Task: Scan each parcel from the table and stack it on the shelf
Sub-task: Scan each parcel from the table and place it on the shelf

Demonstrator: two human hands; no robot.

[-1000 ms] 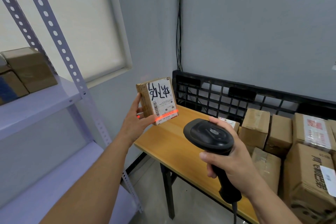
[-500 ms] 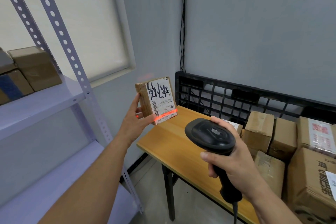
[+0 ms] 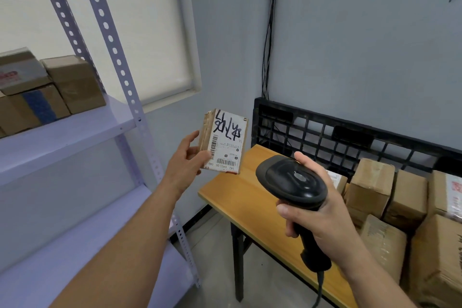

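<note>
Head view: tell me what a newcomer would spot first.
The parcel with black scrawl on its white label, held up at centre by the left hand, draws the eye first. Just right of it, the right hand holds a black scanner over the wooden table. Brown boxes crowd the table's right end, and more sit on the shelf at left.

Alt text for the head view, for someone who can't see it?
A left hand holds a small labelled parcel up while the right hand grips a black barcode scanner beside it. More cardboard parcels sit on the wooden table at right and the shelf at left.
</note>
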